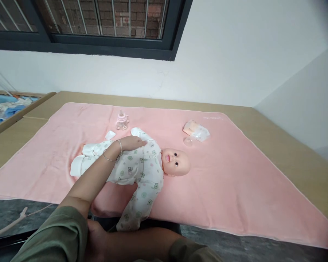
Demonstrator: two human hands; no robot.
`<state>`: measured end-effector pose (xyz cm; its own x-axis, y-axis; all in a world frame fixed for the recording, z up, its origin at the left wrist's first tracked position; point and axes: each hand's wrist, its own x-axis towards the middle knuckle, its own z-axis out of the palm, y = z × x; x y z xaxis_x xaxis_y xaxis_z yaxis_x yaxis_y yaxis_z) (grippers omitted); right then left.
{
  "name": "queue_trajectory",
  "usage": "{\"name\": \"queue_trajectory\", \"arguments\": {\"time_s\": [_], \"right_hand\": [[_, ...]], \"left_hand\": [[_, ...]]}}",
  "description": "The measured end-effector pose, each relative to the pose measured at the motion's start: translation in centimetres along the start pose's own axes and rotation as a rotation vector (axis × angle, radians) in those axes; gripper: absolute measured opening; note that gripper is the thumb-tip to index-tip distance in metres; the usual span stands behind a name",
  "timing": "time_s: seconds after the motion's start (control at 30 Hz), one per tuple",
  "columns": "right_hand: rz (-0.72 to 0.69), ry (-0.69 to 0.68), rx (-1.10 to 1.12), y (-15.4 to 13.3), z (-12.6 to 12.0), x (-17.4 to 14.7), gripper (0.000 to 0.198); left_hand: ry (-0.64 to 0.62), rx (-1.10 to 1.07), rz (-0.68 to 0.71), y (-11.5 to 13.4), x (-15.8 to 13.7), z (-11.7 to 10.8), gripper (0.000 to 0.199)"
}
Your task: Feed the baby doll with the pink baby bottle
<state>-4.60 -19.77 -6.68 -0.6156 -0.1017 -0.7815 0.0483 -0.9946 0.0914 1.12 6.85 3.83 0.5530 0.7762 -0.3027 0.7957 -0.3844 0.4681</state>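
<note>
Two hands in view, both the person's own. Left hand (132, 142) lies palm down on the chest of a baby doll (142, 165), fingers (142, 143) stretched flat and loosely together, resting on the cloth and gripping nothing; two thin bangles (112, 153) circle that wrist. Right hand (95, 238) sits low at the near edge, tucked against the left sleeve (57, 236); cannot tell how its fingers stand or whether they hold anything. Doll lies on its back on a pink blanket (235, 174), head to the right, dressed in a white printed romper, one sleeve hanging over the near blanket edge. Blanket covers a wooden table (289, 145). Beyond the doll: a small pink feeding bottle (122, 120) upright, a crumpled packet (196, 131) to the right, well apart from the bottle.
</note>
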Motion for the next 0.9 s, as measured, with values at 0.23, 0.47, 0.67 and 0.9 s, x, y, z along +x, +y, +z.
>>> {"name": "queue_trajectory", "arguments": {"time_s": [0.23, 0.47, 0.67, 0.9], "right_hand": [[0.003, 0.046, 0.020, -0.7, 0.2, -1.5, 0.061], [0.127, 0.197, -0.159, -2.2, -0.8, -3.9, 0.056], [-0.667, -0.528, -0.557, -4.1, -6.3, -18.7, 0.043], [-1.921, 0.503, 0.091, -10.5, -16.5, -28.3, 0.021]], "left_hand": [[0.007, -0.008, 0.002, -0.2, 0.2, 0.3, 0.064], [0.000, -0.008, 0.023, 0.1, -0.1, 0.3, 0.051], [0.001, -0.003, 0.004, 0.0, 0.1, 0.4, 0.045], [-0.002, 0.008, 0.000, 0.0, 0.2, 0.4, 0.055]]}}
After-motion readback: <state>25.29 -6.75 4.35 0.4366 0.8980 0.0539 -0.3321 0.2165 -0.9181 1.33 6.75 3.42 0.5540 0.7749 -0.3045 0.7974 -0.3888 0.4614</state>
